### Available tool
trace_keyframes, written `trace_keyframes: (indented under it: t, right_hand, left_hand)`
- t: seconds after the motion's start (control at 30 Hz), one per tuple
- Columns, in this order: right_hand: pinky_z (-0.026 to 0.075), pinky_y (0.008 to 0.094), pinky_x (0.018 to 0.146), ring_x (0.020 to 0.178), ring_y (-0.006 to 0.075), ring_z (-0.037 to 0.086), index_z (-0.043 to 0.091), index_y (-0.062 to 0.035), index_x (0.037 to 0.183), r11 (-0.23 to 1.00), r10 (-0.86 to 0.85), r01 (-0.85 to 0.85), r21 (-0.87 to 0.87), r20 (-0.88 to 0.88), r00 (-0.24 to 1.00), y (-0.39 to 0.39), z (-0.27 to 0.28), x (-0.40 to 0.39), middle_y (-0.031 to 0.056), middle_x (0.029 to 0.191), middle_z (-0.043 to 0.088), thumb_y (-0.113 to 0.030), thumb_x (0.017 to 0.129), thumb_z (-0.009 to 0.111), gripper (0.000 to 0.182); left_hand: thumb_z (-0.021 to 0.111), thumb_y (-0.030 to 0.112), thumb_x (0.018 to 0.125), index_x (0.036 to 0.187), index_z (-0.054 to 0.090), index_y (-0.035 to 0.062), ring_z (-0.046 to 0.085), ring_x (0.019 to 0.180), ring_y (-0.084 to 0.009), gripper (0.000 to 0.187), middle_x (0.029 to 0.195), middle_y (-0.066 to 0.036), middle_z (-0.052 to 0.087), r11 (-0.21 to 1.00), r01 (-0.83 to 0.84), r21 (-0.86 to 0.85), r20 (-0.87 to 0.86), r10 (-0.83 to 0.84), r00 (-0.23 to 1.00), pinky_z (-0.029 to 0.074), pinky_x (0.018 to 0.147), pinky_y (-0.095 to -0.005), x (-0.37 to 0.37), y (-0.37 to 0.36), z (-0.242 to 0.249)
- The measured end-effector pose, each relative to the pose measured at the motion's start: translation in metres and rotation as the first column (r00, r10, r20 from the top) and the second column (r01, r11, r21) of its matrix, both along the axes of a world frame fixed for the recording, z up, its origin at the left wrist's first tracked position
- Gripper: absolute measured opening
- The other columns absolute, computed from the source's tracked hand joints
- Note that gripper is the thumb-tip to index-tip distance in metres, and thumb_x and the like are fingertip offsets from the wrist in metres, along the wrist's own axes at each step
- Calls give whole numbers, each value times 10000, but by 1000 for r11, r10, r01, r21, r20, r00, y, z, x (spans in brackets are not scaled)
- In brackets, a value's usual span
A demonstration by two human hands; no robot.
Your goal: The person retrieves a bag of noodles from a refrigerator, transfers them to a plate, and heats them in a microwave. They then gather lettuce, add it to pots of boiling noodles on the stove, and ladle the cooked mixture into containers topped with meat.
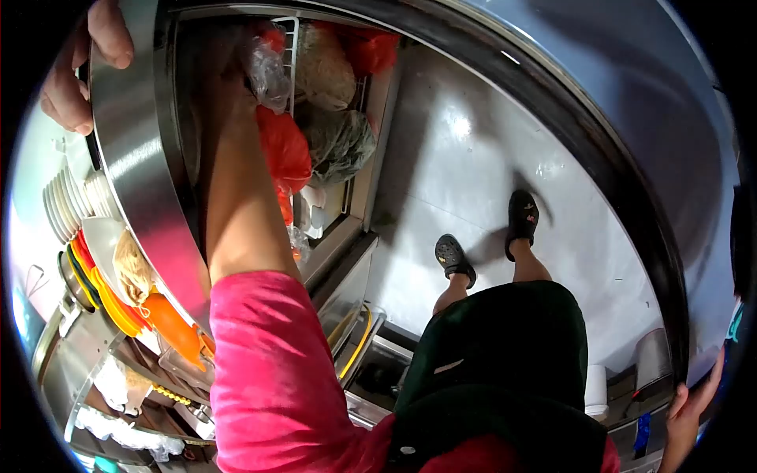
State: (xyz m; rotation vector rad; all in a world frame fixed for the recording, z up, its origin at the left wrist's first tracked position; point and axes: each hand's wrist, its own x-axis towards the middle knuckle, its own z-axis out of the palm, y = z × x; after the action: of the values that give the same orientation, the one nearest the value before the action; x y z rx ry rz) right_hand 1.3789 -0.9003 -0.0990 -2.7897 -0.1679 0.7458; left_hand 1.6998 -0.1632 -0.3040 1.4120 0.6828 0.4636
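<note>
My left arm, in a pink sleeve, reaches into an open under-counter fridge [359, 205]. My left hand [229, 75] is in the shadow inside, its fingers hidden. Close to it are a clear plastic bag [270, 77] and a red plastic bag [284, 150]. Beyond a white wire rack [292, 59] sit a dark translucent bag [339, 146] and a pale filled bag [325, 67]. Far to the right, my right hand [692, 406] holds the edge of the fridge door [654, 102], thumb and fingers on either side of it.
Another person's hand [71, 87] rests at the steel counter edge [146, 142]. Stacked white plates [67, 205], orange and yellow dishes [118, 307] and a bowl stand on the counter. My feet, in black clogs [453, 256], are on the grey floor [441, 165] between fridge and door.
</note>
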Motion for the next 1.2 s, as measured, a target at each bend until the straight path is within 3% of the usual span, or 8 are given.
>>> trace_keyframes:
  t: [0.3, 0.37, 0.43, 0.5, 0.63, 0.73, 0.83, 1.2]
  right_hand:
    - [267, 401, 973, 1170, 330, 323, 40, 61, 1307, 992, 125, -127, -22, -70, 990, 16, 2, 29, 240, 1284, 258, -317, 876, 407, 680]
    - [271, 396, 965, 1171, 327, 330, 203, 78, 1272, 916, 390, -286, -280, 463, 796, 24, -2, 38, 239, 1274, 298, -252, 854, 450, 587]
    - [395, 429, 866, 1078, 347, 429, 345, 35, 1202, 876, -210, 84, 474, 219, 953, 72, 8, 13, 227, 1221, 352, -222, 798, 540, 517]
    - [374, 418, 868, 1072, 348, 408, 520, -45, 946, 682, 451, -622, 384, 450, 771, 158, -16, 48, 180, 1194, 365, -262, 737, 624, 319]
    - [383, 402, 823, 983, 312, 471, 533, -134, 1044, 768, 234, -213, 604, 44, 971, 282, -111, 49, 188, 1066, 491, -105, 584, 671, 481]
    - [403, 419, 764, 894, 324, 516, 535, -117, 1008, 829, 206, 65, 556, -411, 888, 285, -122, 29, 194, 988, 526, -76, 616, 625, 404]
    - [435, 390, 708, 791, 333, 547, 546, -96, 960, 797, 50, 204, 568, -400, 915, 261, -137, -10, 149, 825, 567, -67, 644, 613, 324]
    - [423, 256, 764, 850, 142, 542, 534, 6, 1008, 591, -426, 682, 431, -550, 718, 166, -142, -62, 64, 934, 582, 1, 736, 573, 275]
  left_hand:
    - [366, 242, 867, 1109, 491, 26, 459, 1056, -231, 347, 1129, -138, 494, 962, 273, -21, 441, -236, 866, 344, 915, -364, -139, -26, 52]
    - [341, 295, 864, 1147, 438, 6, 415, 1089, -267, 416, 1163, -129, 457, 982, -8, -190, 75, 22, 997, 326, 929, -403, -166, -148, 103]
    - [451, 182, 800, 1063, 507, 17, 490, 996, -255, 316, 1038, -124, 529, 948, 92, -303, -237, -169, 957, 385, 869, -375, -226, -165, 98]
    - [580, -9, 685, 822, 582, 10, 547, 796, -190, 139, 858, -85, 591, 931, 313, -186, -468, -364, 805, 444, 728, -317, -274, -195, 95]
    - [616, 4, 691, 968, 572, 38, 542, 903, -162, 282, 945, -80, 577, 76, 982, -175, -186, -982, 43, 448, 707, -282, -268, -224, 112]
    - [544, 150, 809, 1120, 448, 16, 493, 1000, -212, 353, 1131, -112, 487, 602, 757, -254, -327, -790, 518, 440, 789, -334, -219, -173, 105]
    - [494, 167, 834, 1087, 470, 23, 565, 753, -179, 293, 1038, -95, 521, 598, 266, 756, -480, 230, 847, 479, 622, -284, -196, 9, 34]
    - [466, 148, 840, 1089, 463, 24, 543, 818, -184, 279, 1051, -98, 509, 933, -351, 82, -466, 347, 814, 481, 626, -297, -290, 47, -67]
